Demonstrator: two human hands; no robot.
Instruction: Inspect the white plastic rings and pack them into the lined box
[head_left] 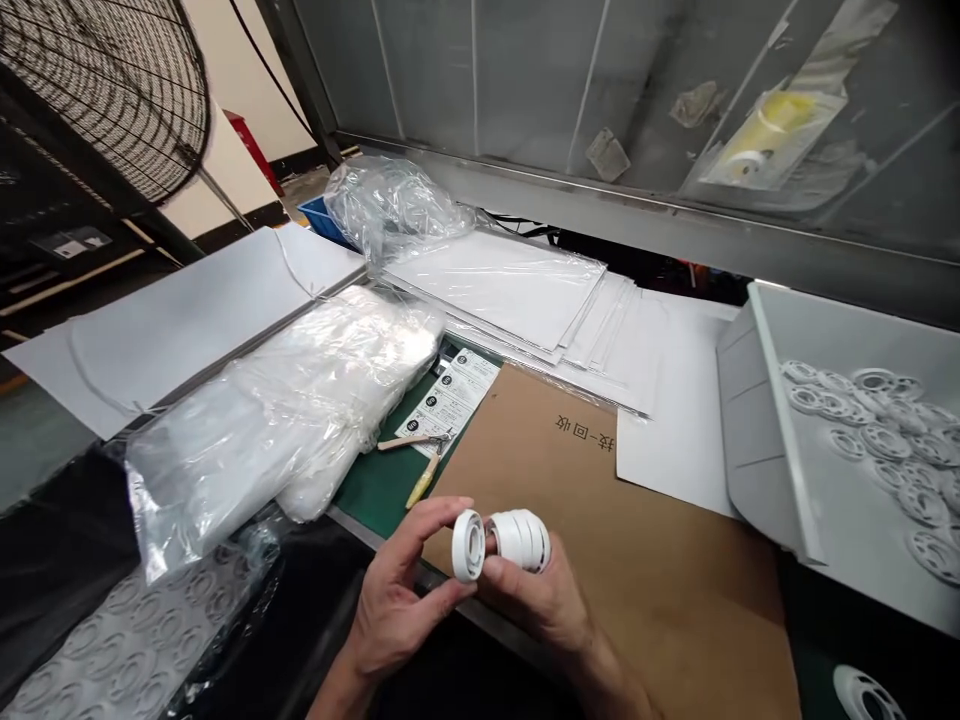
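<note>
A single white ring is pinched upright between the thumb and fingers of my left hand. Just to its right, a short stack of white rings lies on its side in my right hand, whose thumb presses the stack's near side. A small gap separates the single ring from the stack. Both hands are above the front edge of the brown cardboard sheet. The right hand's fingers are partly hidden behind the stack.
A white bin with several white rings stands at the right. Nippers and a label sheet lie beyond my hands. Plastic bags cover the left side. White sheets are stacked behind. Another white ring is at the bottom right.
</note>
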